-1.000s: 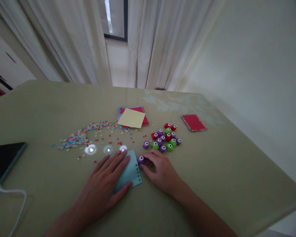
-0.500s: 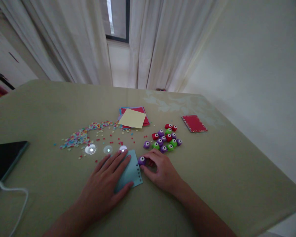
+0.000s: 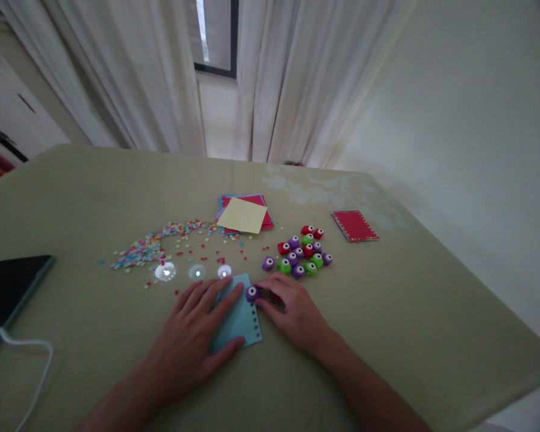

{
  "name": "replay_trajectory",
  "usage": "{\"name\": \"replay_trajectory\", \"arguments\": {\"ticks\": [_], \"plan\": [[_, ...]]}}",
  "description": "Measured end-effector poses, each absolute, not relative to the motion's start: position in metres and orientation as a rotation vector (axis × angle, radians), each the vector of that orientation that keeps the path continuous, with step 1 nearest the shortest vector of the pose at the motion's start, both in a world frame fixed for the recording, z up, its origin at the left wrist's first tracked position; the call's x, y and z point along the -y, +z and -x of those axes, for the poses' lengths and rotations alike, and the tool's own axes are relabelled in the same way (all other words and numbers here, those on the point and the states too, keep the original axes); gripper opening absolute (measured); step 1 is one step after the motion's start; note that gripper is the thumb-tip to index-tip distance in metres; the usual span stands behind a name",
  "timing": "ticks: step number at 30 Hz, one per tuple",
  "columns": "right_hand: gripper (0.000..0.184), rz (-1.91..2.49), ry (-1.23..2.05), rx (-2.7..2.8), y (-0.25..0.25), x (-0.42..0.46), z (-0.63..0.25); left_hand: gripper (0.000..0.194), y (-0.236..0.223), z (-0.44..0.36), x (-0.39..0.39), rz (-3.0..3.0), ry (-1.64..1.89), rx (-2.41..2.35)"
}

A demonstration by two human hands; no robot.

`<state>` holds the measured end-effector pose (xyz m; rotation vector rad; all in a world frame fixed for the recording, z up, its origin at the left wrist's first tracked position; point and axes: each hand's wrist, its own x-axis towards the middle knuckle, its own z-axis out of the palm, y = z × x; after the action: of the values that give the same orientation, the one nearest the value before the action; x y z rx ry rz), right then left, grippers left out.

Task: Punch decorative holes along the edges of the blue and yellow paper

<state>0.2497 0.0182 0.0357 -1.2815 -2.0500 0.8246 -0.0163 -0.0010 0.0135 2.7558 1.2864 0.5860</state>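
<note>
My left hand (image 3: 195,327) lies flat with fingers spread on a light blue sheet of paper (image 3: 236,318), covering its left part. Small shaped holes run down the sheet's right edge. At the upper end of that edge, a purple mini paper punch (image 3: 252,293) with a white, eye-like button sits over the paper. The fingertips of my right hand (image 3: 290,306) close on the punch from its right side. Beyond that hand stands a cluster of red, green and purple paper punches (image 3: 299,252).
Small coloured paper cutouts (image 3: 144,247) are scattered at left, near round bright spots on the table. A stack of coloured paper (image 3: 243,215) lies behind. At the right is a red paper square (image 3: 355,225). A phone (image 3: 13,288) and white cable (image 3: 36,344) lie far left.
The purple paper punch in my right hand has shifted a little left, further onto the paper's edge. My left hand stays on the sheet. The view has moved slightly.
</note>
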Motion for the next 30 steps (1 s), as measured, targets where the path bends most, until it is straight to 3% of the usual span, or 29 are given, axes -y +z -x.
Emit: {"name": "replay_trajectory", "arguments": {"ticks": [23,28,30], "plan": [[0.026,1.244,0.905,2.068,0.0418,-0.021,-0.2537,0.073,0.0115,0.0168,0.0006,-2.789,0.601,-1.27],[0.042,1.349,0.992,1.907,0.0427,-0.0196,-0.2511,0.072,0.0108,0.0173,0.0004,-2.744,0.614,-1.262],[0.035,1.417,1.041,1.778,0.0424,-0.0207,-0.2486,0.073,0.0098,0.0175,0.0002,-2.73,0.609,-1.259]]}}
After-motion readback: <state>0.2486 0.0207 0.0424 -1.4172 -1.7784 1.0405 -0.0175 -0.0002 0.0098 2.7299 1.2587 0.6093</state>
